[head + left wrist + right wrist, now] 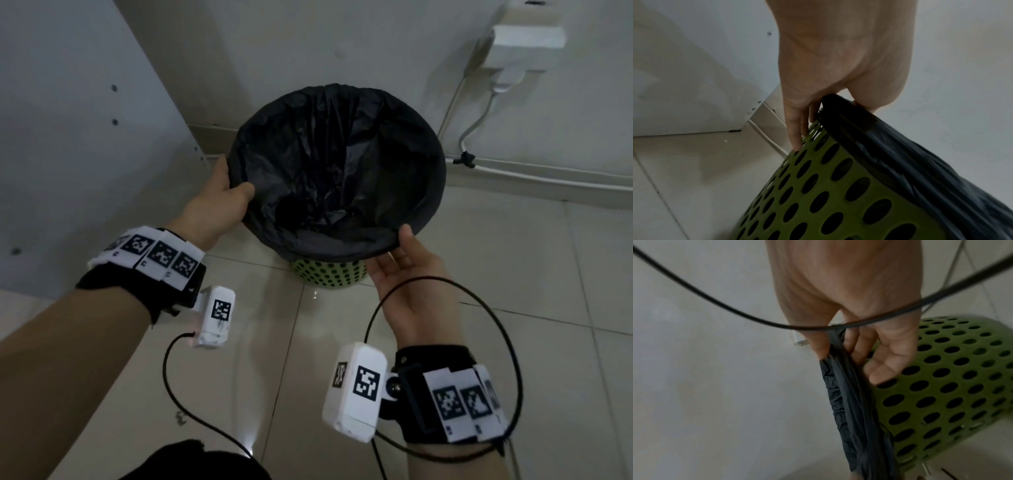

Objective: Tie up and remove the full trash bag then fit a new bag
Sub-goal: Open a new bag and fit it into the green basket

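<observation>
A green perforated bin point(329, 274) stands on the floor, lined with a black trash bag point(335, 164) whose edge is folded over the rim. My left hand point(222, 195) holds the rim's left side, thumb inside the bag and fingers outside. In the left wrist view the left hand point(809, 97) has straight fingers down the bin wall point(828, 194), beside the bag's overhang point(910, 154). My right hand point(407, 270) is at the near right rim. In the right wrist view the right hand point(838, 340) pinches the bag's edge point(849, 402) beside the bin point(941, 378).
A white cabinet panel point(68, 137) stands close on the left. The wall behind carries a white box point(527, 37) with cables point(479, 113) running down to the skirting. A black camera cable point(496, 325) loops around my right wrist. Tiled floor point(513, 274) lies on the right.
</observation>
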The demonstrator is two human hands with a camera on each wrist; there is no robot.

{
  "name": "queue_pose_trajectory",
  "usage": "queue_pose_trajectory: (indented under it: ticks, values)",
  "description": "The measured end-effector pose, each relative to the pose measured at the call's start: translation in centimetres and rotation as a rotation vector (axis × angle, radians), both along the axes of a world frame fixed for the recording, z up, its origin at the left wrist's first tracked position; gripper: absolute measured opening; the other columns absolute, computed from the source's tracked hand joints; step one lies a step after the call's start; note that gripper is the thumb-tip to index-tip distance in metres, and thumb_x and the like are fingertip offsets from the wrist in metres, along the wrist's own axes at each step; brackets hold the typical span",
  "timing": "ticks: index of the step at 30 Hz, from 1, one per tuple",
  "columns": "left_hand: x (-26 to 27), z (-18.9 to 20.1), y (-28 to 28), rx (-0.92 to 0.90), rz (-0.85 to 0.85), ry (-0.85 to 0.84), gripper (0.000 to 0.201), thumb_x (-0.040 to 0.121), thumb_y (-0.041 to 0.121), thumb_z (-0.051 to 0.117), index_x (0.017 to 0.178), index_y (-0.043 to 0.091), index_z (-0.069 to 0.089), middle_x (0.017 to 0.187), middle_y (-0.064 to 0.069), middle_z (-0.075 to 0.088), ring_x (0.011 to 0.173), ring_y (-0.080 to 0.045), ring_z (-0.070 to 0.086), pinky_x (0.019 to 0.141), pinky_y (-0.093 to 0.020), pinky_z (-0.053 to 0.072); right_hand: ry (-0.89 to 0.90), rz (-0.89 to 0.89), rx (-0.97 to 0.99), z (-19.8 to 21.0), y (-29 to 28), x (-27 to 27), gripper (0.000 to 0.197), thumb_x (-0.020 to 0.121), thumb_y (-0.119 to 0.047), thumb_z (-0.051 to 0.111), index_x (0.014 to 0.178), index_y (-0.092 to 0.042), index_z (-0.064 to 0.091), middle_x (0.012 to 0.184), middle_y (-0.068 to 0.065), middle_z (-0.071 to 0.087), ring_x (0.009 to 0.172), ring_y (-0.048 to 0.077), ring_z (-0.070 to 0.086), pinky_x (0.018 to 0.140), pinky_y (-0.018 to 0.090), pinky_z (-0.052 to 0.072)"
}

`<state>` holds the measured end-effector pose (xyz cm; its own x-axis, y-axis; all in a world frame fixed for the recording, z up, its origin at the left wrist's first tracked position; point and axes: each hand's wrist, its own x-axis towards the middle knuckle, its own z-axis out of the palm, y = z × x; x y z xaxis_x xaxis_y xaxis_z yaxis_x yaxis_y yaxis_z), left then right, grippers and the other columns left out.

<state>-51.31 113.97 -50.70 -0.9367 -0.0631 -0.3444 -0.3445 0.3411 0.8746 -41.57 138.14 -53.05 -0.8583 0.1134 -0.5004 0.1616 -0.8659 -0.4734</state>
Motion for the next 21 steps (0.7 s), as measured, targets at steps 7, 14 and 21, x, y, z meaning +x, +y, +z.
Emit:
queue_pose_trajectory:
  ticks: [7, 14, 21]
  values:
    - [2.9, -0.8, 0.9, 0.015, 0.075, 0.011, 0.058, 0.092, 0.025, 0.062, 0.135, 0.045, 0.029, 0.136, 0.003, 0.05, 0.111, -0.028, 0.061, 0.08, -0.053, 0.059, -0.004, 0.07, 0.021, 0.0, -1.8, 0.7, 0.014, 0.096, -0.013, 0.059, 0.108, -0.007, 0.064, 0.098, 0.009, 0.074, 0.096, 0.028, 0.073, 0.088, 0.042, 0.06]
    - [1.0, -0.6, -0.7, -0.065, -0.017, 0.079, 0.067, 0.094, 0.011, 0.054, 0.148, 0.031, 0.021, 0.142, 0.001, 0.045, 0.125, -0.025, 0.051, 0.101, -0.05, 0.049, -0.059, 0.074, 0.094, 0.0, -0.2, 0.2, 0.014, 0.094, -0.021, 0.065, 0.096, -0.007, 0.068, 0.093, 0.012, 0.074, 0.083, 0.023, 0.075, 0.084, 0.037, 0.06]
    - [0.9, -0.3, -0.6, -0.068, -0.005, 0.085, 0.074, 0.096, 0.017, 0.054, 0.155, 0.023, 0.01, 0.148, 0.005, 0.038, 0.132, -0.016, 0.044, 0.106, -0.035, 0.041, -0.077, -0.013, 0.008, 0.3, -2.6, 0.4, 0.021, 0.099, -0.022, 0.057, 0.108, -0.006, 0.067, 0.101, 0.012, 0.077, 0.091, 0.022, 0.075, 0.081, 0.035, 0.061]
